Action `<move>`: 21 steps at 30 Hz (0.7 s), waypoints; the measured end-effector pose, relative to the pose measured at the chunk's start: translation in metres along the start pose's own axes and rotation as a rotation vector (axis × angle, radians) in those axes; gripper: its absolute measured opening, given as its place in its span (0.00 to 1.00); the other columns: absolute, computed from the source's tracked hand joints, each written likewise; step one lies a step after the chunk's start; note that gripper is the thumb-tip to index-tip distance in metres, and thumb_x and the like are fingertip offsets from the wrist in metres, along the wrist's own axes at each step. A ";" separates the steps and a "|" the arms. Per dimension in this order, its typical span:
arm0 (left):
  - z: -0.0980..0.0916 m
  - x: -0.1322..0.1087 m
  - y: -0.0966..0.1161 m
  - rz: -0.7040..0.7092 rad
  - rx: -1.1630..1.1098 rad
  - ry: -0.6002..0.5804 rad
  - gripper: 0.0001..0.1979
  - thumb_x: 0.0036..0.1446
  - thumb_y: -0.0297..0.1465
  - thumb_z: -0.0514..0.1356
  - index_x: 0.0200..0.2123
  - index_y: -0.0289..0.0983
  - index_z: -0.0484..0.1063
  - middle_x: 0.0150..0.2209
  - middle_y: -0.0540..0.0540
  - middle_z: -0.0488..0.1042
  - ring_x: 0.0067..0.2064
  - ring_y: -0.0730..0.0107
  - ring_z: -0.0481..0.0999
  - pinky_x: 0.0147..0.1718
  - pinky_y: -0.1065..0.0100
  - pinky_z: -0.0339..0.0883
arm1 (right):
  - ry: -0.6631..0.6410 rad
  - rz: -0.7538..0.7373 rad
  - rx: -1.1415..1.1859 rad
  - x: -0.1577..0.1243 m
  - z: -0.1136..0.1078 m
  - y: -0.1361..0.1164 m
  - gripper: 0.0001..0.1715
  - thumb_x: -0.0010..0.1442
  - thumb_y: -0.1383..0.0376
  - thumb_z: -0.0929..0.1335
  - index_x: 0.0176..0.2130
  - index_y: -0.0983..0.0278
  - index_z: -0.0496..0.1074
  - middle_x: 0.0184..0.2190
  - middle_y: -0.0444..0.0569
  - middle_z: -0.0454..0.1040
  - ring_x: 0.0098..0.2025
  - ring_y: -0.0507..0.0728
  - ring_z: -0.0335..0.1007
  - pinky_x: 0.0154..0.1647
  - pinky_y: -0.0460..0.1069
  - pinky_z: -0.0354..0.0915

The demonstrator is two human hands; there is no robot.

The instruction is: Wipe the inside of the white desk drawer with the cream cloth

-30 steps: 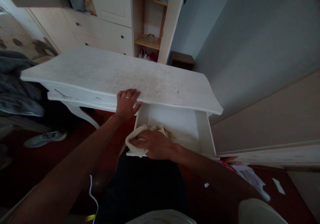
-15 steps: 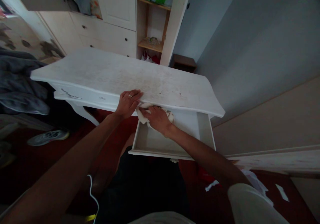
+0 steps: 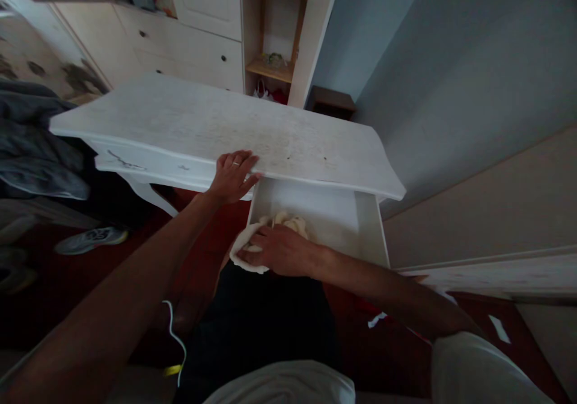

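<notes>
A white table (image 3: 175, 112) with curved edges stands before me, its top smudged with grey-brown marks. Its right drawer (image 3: 336, 214) is pulled out towards me, and no contents show in the visible part. My right hand (image 3: 279, 250) grips a crumpled cream cloth (image 3: 243, 241) at the drawer's front left corner. Part of the cloth hangs over the rim there, and my fingers press into it. On the table's front edge, just left of the drawer, rests my left hand (image 3: 234, 177), with its fingers laid flat on the top and a ring on one of them.
Behind the table stands a white wardrobe (image 3: 205, 1) with an open door (image 3: 315, 43). Dark clothes (image 3: 40, 139) hang at the left, above a grey shoe (image 3: 90, 240) on the red floor. A white cord (image 3: 172, 332) dangles near my left forearm. Paper scraps (image 3: 376, 320) lie at the right.
My right hand has drawn the cloth from the back left of the drawer towards me, to its front left corner. My left hand has stayed on the table edge.
</notes>
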State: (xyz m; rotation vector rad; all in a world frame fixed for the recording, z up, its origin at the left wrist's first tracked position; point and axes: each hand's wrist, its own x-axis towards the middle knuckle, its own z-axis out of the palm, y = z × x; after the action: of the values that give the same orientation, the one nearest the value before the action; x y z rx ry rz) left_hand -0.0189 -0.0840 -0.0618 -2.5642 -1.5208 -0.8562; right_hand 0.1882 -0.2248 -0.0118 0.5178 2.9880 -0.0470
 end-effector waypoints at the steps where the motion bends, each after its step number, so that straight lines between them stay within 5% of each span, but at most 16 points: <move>1: 0.000 0.000 0.000 0.004 0.007 -0.003 0.31 0.68 0.51 0.48 0.65 0.40 0.66 0.66 0.34 0.66 0.67 0.48 0.59 0.64 0.46 0.46 | 0.012 0.001 -0.010 -0.004 -0.001 0.000 0.23 0.71 0.69 0.63 0.62 0.55 0.69 0.51 0.55 0.74 0.50 0.63 0.70 0.41 0.56 0.70; 9: 0.003 -0.001 0.001 0.003 0.041 0.056 0.32 0.63 0.53 0.53 0.64 0.42 0.66 0.66 0.35 0.67 0.67 0.45 0.61 0.64 0.45 0.48 | 0.052 0.181 -0.024 -0.082 0.014 -0.007 0.24 0.70 0.67 0.66 0.63 0.56 0.68 0.52 0.55 0.74 0.50 0.61 0.68 0.46 0.56 0.67; 15: 0.008 -0.003 0.006 -0.032 0.031 0.164 0.30 0.63 0.49 0.54 0.63 0.40 0.67 0.64 0.38 0.69 0.67 0.49 0.62 0.66 0.46 0.46 | 0.273 0.518 -0.034 -0.182 0.054 -0.023 0.31 0.66 0.67 0.67 0.66 0.55 0.66 0.56 0.57 0.74 0.57 0.67 0.68 0.53 0.63 0.71; 21: 0.008 -0.003 0.013 -0.073 0.056 0.204 0.28 0.63 0.49 0.52 0.61 0.42 0.68 0.64 0.41 0.70 0.66 0.52 0.64 0.66 0.46 0.47 | 0.493 0.685 -0.027 -0.255 0.077 -0.007 0.39 0.65 0.69 0.66 0.70 0.51 0.59 0.54 0.57 0.75 0.57 0.69 0.72 0.53 0.66 0.75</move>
State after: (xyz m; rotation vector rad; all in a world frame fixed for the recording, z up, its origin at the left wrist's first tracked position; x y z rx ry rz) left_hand -0.0059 -0.0903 -0.0670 -2.3138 -1.5613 -1.0320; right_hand 0.4325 -0.3208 -0.0597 1.7278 3.0374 0.2042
